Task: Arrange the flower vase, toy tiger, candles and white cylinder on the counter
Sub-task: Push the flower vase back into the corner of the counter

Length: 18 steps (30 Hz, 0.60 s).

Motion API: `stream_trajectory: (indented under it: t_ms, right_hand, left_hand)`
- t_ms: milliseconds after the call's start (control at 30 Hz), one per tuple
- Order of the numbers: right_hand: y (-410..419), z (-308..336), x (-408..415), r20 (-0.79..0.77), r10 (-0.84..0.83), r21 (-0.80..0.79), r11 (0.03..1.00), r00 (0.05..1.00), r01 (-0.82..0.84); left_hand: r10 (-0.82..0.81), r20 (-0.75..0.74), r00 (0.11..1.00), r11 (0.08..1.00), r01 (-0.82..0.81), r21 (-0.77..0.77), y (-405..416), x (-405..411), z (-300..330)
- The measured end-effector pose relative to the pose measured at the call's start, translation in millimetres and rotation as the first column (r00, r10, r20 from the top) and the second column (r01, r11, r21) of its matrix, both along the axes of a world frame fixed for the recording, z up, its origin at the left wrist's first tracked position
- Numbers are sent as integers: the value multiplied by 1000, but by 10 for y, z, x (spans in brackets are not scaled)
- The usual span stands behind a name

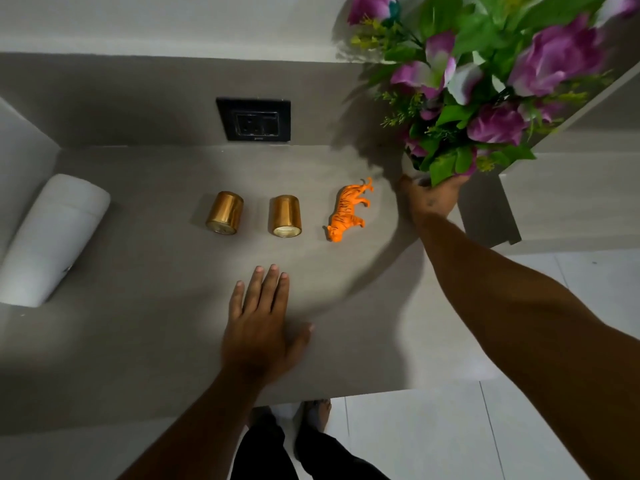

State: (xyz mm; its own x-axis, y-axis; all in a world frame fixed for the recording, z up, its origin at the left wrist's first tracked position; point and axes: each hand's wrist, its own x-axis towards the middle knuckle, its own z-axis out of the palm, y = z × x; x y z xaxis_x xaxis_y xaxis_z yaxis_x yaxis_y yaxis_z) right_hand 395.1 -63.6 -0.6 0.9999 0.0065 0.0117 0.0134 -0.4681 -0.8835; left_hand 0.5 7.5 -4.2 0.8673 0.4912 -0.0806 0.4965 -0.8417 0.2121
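My right hand (431, 199) grips the base of the flower vase (412, 166) at the counter's far right; purple flowers and green leaves (485, 88) hide most of the vase. An orange toy tiger (348, 211) stands just left of that hand. Two gold candles (225, 213) (285, 216) sit in a row left of the tiger. The white cylinder (52, 237) stands at the far left. My left hand (263, 323) lies flat and open on the grey counter (156, 341), in front of the candles.
A black wall socket (254, 119) is set in the back wall above the candles. A shelf edge (571, 116) rises at the right, behind the flowers. The counter's front edge runs just below my left wrist, with white floor tiles (433, 434) beyond.
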Motion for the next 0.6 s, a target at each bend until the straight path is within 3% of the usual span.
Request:
stream_trajectory:
  t_ms: [233,333,433,500,600]
  right_hand:
    - [-158,24,-415,83,133,-47,990,988,-129]
    - [-348,28,-978,108,248,-248,945,963,-215]
    - [-533,6,-1638,107,406,-523,799,907,-296]
    - [-641,-5,-2006,20,481,-670,658,877,-345]
    - [-733,-9,-2225,-98,506,-759,519,857,-393]
  left_hand:
    - [-9,14,1000,1000,8,24,-9,-9,-40]
    - [6,36,999,999,-7,37,-23,-4,-64]
    - [9,55,998,999,-12,48,-29,-8,-73]
    - [14,43,999,999,-16,51,-33,-6,-50]
    - [19,-3,1000,999,-19,44,-36,7,-24]
